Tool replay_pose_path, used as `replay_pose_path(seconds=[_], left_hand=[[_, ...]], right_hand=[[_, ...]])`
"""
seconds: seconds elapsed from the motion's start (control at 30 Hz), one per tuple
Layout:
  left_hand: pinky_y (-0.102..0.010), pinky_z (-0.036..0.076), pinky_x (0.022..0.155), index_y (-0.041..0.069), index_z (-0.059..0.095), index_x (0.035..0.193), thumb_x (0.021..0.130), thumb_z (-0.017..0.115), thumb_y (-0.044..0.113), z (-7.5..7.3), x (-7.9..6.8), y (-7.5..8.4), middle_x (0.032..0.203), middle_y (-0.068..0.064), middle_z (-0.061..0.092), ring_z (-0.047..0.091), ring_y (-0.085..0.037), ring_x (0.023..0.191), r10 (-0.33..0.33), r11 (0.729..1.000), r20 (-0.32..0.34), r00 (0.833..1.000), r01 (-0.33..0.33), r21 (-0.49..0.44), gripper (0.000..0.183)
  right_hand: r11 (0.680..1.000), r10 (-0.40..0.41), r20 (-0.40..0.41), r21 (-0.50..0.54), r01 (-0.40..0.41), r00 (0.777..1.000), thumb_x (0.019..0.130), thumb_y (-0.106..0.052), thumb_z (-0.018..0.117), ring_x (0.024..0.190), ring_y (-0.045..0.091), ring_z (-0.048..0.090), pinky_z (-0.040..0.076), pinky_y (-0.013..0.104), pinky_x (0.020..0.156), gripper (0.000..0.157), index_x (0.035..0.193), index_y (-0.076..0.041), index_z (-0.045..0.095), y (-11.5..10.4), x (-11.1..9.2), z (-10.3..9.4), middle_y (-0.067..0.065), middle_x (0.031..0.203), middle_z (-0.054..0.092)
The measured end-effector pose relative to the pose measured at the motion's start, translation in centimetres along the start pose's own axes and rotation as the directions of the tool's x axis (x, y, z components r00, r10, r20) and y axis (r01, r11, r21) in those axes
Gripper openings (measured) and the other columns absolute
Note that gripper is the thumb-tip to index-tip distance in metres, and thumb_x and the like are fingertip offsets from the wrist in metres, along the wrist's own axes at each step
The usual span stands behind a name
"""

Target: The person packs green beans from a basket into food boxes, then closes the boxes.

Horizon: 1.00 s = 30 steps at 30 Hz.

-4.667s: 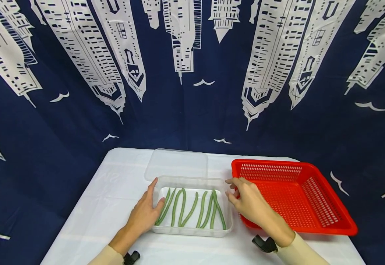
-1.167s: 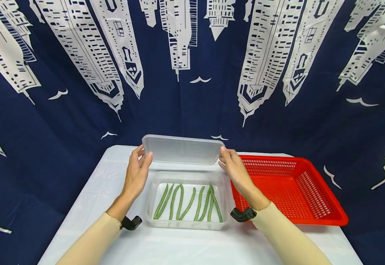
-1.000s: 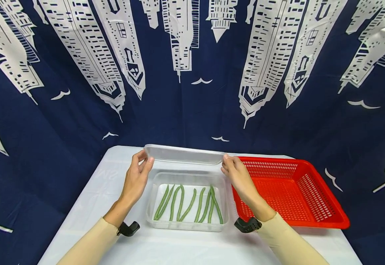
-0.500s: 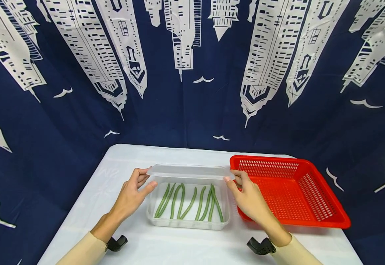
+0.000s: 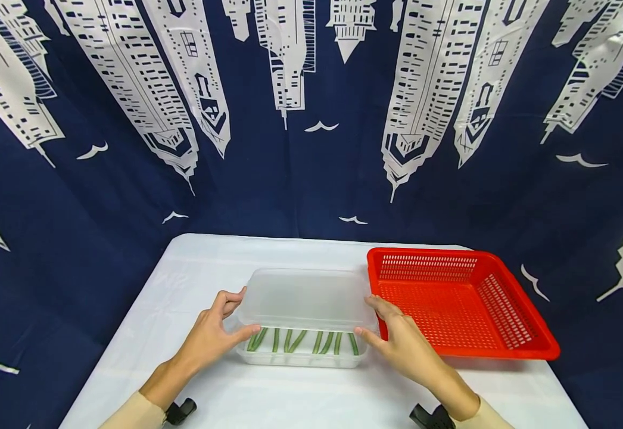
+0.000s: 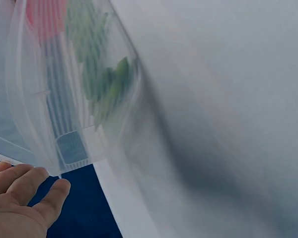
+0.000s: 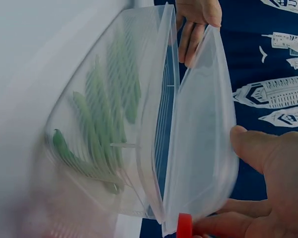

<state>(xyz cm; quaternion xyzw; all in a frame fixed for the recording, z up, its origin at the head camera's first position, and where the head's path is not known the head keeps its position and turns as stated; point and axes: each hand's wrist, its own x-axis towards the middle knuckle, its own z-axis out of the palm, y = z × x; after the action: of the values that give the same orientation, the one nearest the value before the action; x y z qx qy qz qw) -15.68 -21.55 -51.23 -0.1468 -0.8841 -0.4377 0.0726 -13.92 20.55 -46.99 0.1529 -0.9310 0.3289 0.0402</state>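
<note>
A clear plastic lid (image 5: pixel 306 298) covers the back part of a clear rectangular container (image 5: pixel 302 359), whose front strip still shows. Inside lie several green beans (image 5: pixel 297 341), their far ends under the lid. My left hand (image 5: pixel 209 333) grips the lid's left edge, thumb at the front corner and fingers farther back. On the opposite edge my right hand (image 5: pixel 410 342) holds it the same way. From the right wrist view the lid (image 7: pixel 201 124) slants, its near edge raised off the container's rim and a wedge of space between them.
A red perforated basket (image 5: pixel 435 298) stands right beside the container, close to my right hand. Both sit on a white-covered table (image 5: pixel 199 274). Behind hangs a navy cloth (image 5: pixel 301 179) printed with upside-down white buildings.
The lid, first lying on the table behind the container, was lifted upright by both hands, then brought toward me and lowered over the container. The basket and beans stay put.
</note>
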Motion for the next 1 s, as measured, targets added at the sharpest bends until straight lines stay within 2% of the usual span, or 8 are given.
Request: replay_pose_path(seconds=[0.1, 0.2, 0.33, 0.43, 0.53, 0.67, 0.87, 1.0], left_hand=[[-0.072, 0.053, 0.123, 0.017, 0.057, 0.158, 0.095, 0.098, 0.05, 0.1, -0.3, -0.1, 0.171, -0.009, 0.066, 0.065, -0.042, 0.157, 0.006, 0.999, 0.012, 1.0, -0.007, 0.053, 0.082], [-0.071, 0.056, 0.122, 0.02, 0.054, 0.169, 0.096, 0.098, 0.05, 0.4, -0.6, -0.3, 0.167, -0.008, 0.069, 0.065, -0.04, 0.157, 0.061, 0.993, 0.025, 0.998, -0.063, 0.104, 0.09], [-0.067, 0.058, 0.122, 0.023, 0.062, 0.168, 0.096, 0.098, 0.044, 0.6, -0.8, -0.3, 0.168, -0.01, 0.069, 0.065, -0.037, 0.158, 0.169, 0.973, 0.027, 0.985, -0.171, 0.153, 0.083], [-0.068, 0.056, 0.124, 0.025, 0.069, 0.163, 0.097, 0.098, 0.043, 0.8, -0.9, -0.2, 0.171, -0.012, 0.067, 0.06, -0.039, 0.163, 0.202, 0.962, 0.029, 0.979, -0.204, 0.183, 0.074], [-0.072, 0.054, 0.125, 0.022, 0.071, 0.161, 0.098, 0.096, 0.044, 1.2, -0.9, -0.1, 0.173, -0.013, 0.064, 0.056, -0.045, 0.166, 0.185, 0.96, 0.029, 0.982, -0.187, 0.21, 0.071], [-0.075, 0.052, 0.125, 0.022, 0.068, 0.163, 0.101, 0.092, 0.047, 1.7, -0.7, 0.2, 0.174, -0.014, 0.063, 0.052, -0.048, 0.168, 0.127, 0.956, 0.015, 0.992, -0.126, 0.264, 0.071], [-0.077, 0.056, 0.12, 0.02, 0.071, 0.161, 0.102, 0.091, 0.049, 2.3, -0.4, 1.0, 0.161, -0.012, 0.074, 0.055, -0.049, 0.165, 0.09, 0.937, 0.006, 0.996, -0.087, 0.339, 0.069], [-0.077, 0.056, 0.119, 0.017, 0.074, 0.157, 0.102, 0.091, 0.045, 2.5, -0.1, 1.6, 0.157, -0.012, 0.077, 0.057, -0.049, 0.163, 0.045, 0.945, -0.003, 0.999, -0.042, 0.325, 0.063]], right_hand=[[0.998, -0.055, 0.024, 0.0, 0.055, 0.998, 0.107, -0.037, 0.087, 0.159, 0.047, 0.062, 0.05, 0.069, 0.128, 0.074, 0.165, 0.001, 0.062, -0.3, -0.2, 0.8, 0.023, 0.168, 0.066], [0.992, -0.126, 0.079, -0.017, 0.127, 0.989, 0.106, -0.037, 0.089, 0.16, 0.045, 0.062, 0.05, 0.067, 0.129, 0.072, 0.162, 0.001, 0.064, -0.7, -0.2, 1.7, 0.022, 0.169, 0.066], [0.984, -0.161, 0.118, -0.06, 0.169, 0.98, 0.103, -0.03, 0.092, 0.164, 0.046, 0.057, 0.046, 0.066, 0.132, 0.068, 0.158, 0.001, 0.068, -1.2, -0.4, 2.8, 0.024, 0.172, 0.062], [0.982, -0.156, 0.089, -0.094, 0.165, 0.984, 0.103, -0.024, 0.092, 0.164, 0.048, 0.057, 0.046, 0.066, 0.132, 0.065, 0.157, 0.002, 0.069, -1.6, -0.6, 3.1, 0.026, 0.172, 0.061], [0.969, -0.181, 0.014, -0.17, 0.18, 0.983, 0.101, -0.021, 0.093, 0.162, 0.053, 0.057, 0.044, 0.07, 0.133, 0.065, 0.155, 0.004, 0.069, -1.8, -0.6, 3.0, 0.03, 0.171, 0.06], [0.934, -0.213, -0.073, -0.307, 0.181, 0.974, 0.099, -0.023, 0.096, 0.16, 0.057, 0.057, 0.04, 0.077, 0.134, 0.068, 0.153, 0.008, 0.069, -1.5, -0.5, 3.0, 0.035, 0.17, 0.059], [0.907, -0.193, -0.031, -0.386, 0.167, 0.981, 0.095, -0.041, 0.098, 0.16, 0.061, 0.055, 0.041, 0.078, 0.133, 0.077, 0.149, 0.008, 0.072, -0.8, -0.7, 2.8, 0.039, 0.165, 0.062], [0.904, -0.192, -0.014, -0.391, 0.172, 0.981, 0.095, -0.045, 0.098, 0.161, 0.062, 0.053, 0.042, 0.076, 0.133, 0.077, 0.147, 0.008, 0.075, -0.7, -0.7, 2.7, 0.04, 0.163, 0.063]])
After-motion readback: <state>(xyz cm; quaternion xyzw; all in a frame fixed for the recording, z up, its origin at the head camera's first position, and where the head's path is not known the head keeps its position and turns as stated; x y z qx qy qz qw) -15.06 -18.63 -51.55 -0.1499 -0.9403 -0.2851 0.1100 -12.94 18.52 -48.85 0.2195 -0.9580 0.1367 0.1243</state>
